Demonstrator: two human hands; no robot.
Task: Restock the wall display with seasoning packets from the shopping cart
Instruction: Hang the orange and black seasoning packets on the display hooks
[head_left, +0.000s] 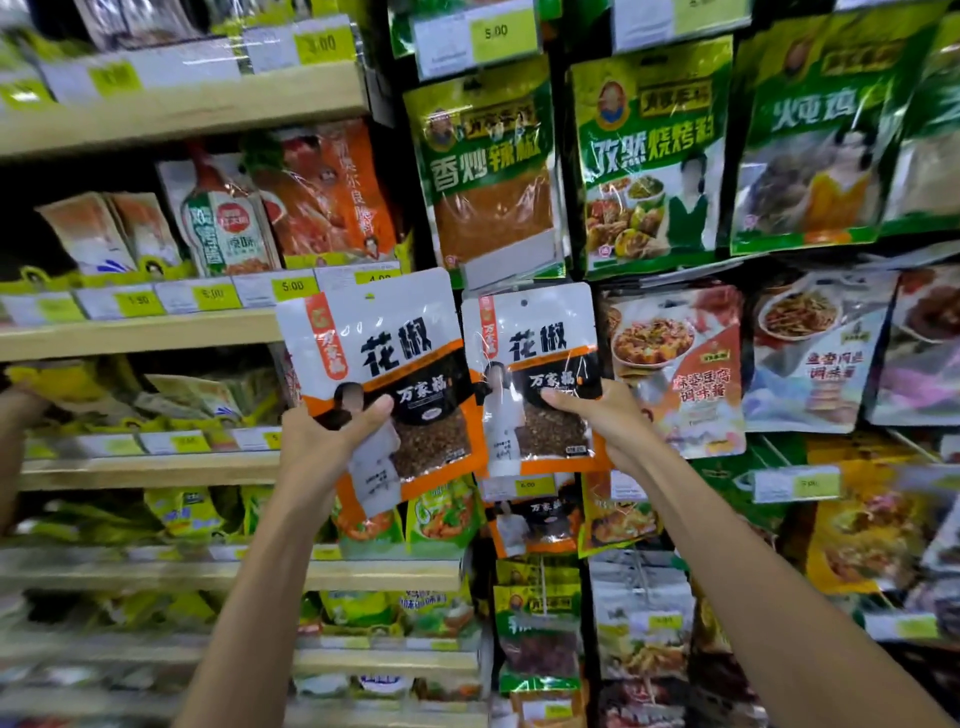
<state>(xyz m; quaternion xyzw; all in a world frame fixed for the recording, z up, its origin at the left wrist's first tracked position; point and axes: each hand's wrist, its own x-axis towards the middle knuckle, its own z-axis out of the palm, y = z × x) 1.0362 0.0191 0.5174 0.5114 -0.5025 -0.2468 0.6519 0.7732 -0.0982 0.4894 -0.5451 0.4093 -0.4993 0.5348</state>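
At display (568, 176), left hand (323, 441) grips tilted packet (387, 338), right hand (609, 422) upright packet (543, 340)

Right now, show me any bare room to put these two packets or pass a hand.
Little is free. One dark gap lies at the second shelf's far left, beside the beige packets, with dark space above them under the top shelf. The wall display is crowded, bags edge to edge. The left hand grips one packet, the right hand another.

Left hand (332, 431) gripping pepper packet (384, 374); right hand (605, 415) holding second packet (535, 374)
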